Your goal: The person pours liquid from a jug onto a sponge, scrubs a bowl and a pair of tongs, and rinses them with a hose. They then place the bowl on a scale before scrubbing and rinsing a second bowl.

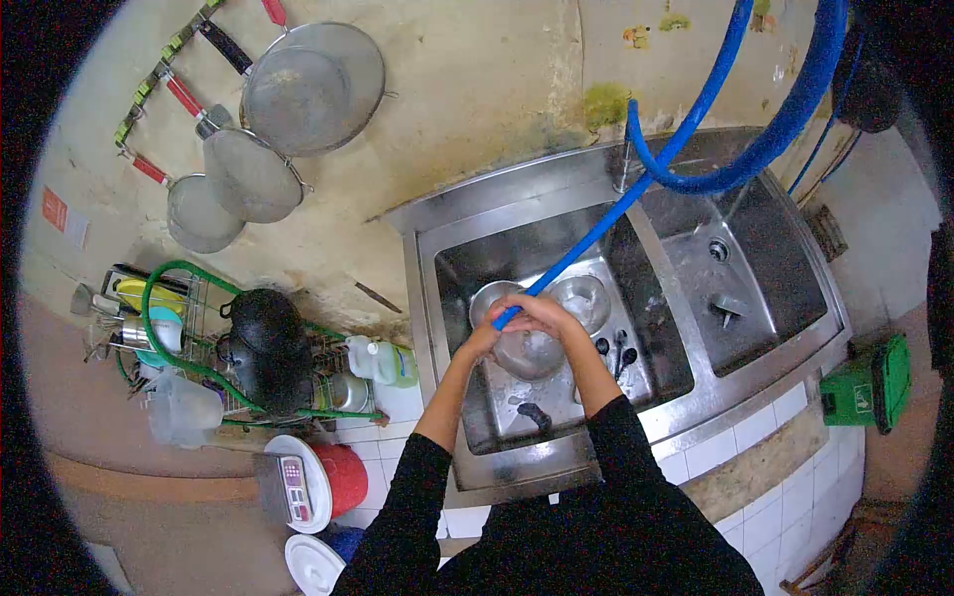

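Both of my hands meet at the end of a blue hose (596, 233), over the left basin (507, 238) of a steel double sink. My left hand (485, 333) is at the hose end, with its fingers partly hidden by the other hand. My right hand (540, 312) reaches across the hose end, its fingers curled round it. Below the hands sits a round metal bowl (530, 356). Two more metal bowls lie behind it, one at the right (581, 303). Dark-handled utensils (623, 358) and a dark wet item (535, 415) rest on the basin floor.
Strainers (313, 89) hang on the wall at the upper left. A dish rack with black pans (263, 348) stands left of the sink, beside plastic jugs (383, 363). A scale (295, 489) lies on a red bucket's lid. A green bin (865, 385) is at the right.
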Available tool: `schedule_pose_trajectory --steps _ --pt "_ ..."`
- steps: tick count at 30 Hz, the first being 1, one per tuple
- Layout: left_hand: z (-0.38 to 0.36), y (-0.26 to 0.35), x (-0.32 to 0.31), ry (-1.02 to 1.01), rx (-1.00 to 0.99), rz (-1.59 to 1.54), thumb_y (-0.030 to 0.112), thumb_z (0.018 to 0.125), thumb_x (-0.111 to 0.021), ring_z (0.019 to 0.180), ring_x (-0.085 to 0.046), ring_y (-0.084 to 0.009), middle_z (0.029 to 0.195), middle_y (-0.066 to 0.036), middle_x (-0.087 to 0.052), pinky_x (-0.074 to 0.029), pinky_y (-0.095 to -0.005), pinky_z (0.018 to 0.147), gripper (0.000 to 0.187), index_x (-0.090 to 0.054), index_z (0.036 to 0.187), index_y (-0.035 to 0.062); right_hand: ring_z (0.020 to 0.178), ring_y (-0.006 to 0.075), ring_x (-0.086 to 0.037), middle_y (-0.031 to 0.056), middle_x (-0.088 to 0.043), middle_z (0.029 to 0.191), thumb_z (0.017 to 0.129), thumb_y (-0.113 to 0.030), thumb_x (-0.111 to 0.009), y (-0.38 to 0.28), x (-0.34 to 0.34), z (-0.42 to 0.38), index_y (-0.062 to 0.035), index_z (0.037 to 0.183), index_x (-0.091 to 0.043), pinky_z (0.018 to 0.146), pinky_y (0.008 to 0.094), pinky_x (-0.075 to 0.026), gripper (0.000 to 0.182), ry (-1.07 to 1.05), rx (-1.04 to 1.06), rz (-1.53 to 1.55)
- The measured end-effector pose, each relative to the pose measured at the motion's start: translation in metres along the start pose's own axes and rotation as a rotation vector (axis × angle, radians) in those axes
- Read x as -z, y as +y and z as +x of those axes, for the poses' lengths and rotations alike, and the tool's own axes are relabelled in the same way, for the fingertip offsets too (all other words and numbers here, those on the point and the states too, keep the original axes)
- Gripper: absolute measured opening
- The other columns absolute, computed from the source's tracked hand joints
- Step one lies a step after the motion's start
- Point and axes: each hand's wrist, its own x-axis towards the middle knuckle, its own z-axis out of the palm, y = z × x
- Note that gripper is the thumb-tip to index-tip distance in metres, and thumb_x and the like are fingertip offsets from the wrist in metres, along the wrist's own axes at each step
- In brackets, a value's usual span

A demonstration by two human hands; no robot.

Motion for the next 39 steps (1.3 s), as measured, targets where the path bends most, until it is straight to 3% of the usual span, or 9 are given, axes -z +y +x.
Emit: schedule_pose_trajectory --steps 4,9,15,20,24,27,30,33,39 --pt "-0.043 0.065 0.003 0.011 0.198 0.036 0.000 0.077 -0.040 0.116 -0.042 -0.0223 0.129 -0.011 -0.043 -0.034 -0.0318 0.097 0.064 -0.027 0.139 0.0110 0.064 0.0254 -0.065 0.0188 -0.064 0.082 0.083 -0.018 -0.054 0.007 0.020 0.024 0.0096 0.088 -0.060 0.055 0.0324 -0.058 0.028 0.243 0.140 -0.018" --pt "-0.061 0.067 0.020 0.065 0.421 -0.115 0.000 0.071 -0.042 0.100 -0.053 -0.0223 0.122 -0.012 -0.048 -0.043 -0.0331 0.086 0.071 -0.029 0.138 0.0192 0.065 0.0254 -0.065 0.0185 -0.064 0.081 0.082 -0.016 -0.057 -0.003 0.001 0.021 0.0090 0.085 -0.060 0.055 0.0340 -0.058 0.026 0.293 0.224 0.022" --pt "-0.076 0.082 0.039 -0.001 0.276 0.273 0.002 0.066 -0.042 0.101 -0.052 -0.0207 0.123 -0.010 -0.048 -0.047 -0.0311 0.079 0.075 -0.030 0.137 0.0224 0.066 0.0255 -0.066 0.0180 -0.064 0.080 0.081 -0.017 -0.058 0.001 0.003 0.032 0.0096 0.083 -0.059 0.053 0.0339 -0.058 0.027 0.384 0.243 -0.015" --pt "-0.089 0.098 0.052 -0.017 0.060 0.197 -0.002 0.061 -0.043 0.126 -0.033 -0.0256 0.133 -0.012 -0.040 -0.023 -0.0305 0.105 0.074 -0.034 0.134 0.0089 0.064 0.0249 -0.065 0.0181 -0.064 0.080 0.081 -0.018 -0.057 0.003 0.016 0.040 0.0096 0.081 -0.059 0.052 0.0322 -0.057 0.028 0.414 0.210 0.042" --pt "-0.094 0.095 0.061 0.108 0.055 0.374 -0.002 0.064 -0.039 0.125 -0.036 -0.0260 0.131 -0.012 -0.043 -0.025 -0.0301 0.103 0.071 -0.035 0.134 0.0095 0.065 0.0251 -0.065 0.0184 -0.063 0.079 0.080 -0.015 -0.056 0.001 0.013 0.038 0.0095 0.082 -0.058 0.054 0.0344 -0.058 0.025 0.440 0.220 0.078" --pt "-0.092 0.091 0.071 0.071 0.225 0.169 0.001 0.067 -0.037 0.116 -0.045 -0.0307 0.129 -0.012 -0.044 -0.044 -0.0393 0.091 0.068 -0.035 0.134 0.0110 0.063 0.0259 -0.065 0.0185 -0.064 0.081 0.081 -0.017 -0.056 0.000 0.003 0.042 0.0098 0.085 -0.056 0.052 0.0346 -0.058 0.027 0.369 0.236 0.132" --pt "-0.088 0.078 0.076 0.039 -0.026 0.442 0.005 0.070 -0.037 0.103 -0.054 -0.0350 0.126 -0.014 -0.045 -0.057 -0.0464 0.057 0.065 -0.033 0.134 0.0123 0.061 0.0266 -0.065 0.0189 -0.064 0.082 0.082 -0.018 -0.056 -0.011 -0.025 0.039 0.0102 0.085 -0.056 0.050 0.0342 -0.057 0.028 0.278 0.259 0.196" --pt "-0.096 0.120 0.064 0.116 0.391 0.165 0.009 0.074 -0.040 0.101 -0.055 -0.0330 0.123 -0.015 -0.048 -0.057 -0.0448 0.054 0.060 -0.035 0.134 0.0122 0.062 0.0272 -0.065 0.0189 -0.064 0.079 0.083 -0.021 -0.057 -0.009 -0.021 0.044 0.0092 0.083 -0.056 0.051 0.0344 -0.057 0.030 0.249 0.225 0.226" --pt "-0.101 0.152 0.065 0.096 0.460 0.167 0.015 0.080 -0.046 0.116 -0.045 -0.0257 0.124 -0.015 -0.050 -0.040 -0.0321 0.091 0.053 -0.039 0.133 0.0110 0.063 0.0271 -0.064 0.0171 -0.064 0.078 0.083 -0.028 -0.058 0.000 0.004 0.049 0.0064 0.082 -0.058 0.051 0.0333 -0.057 0.035 0.395 0.158 0.175"
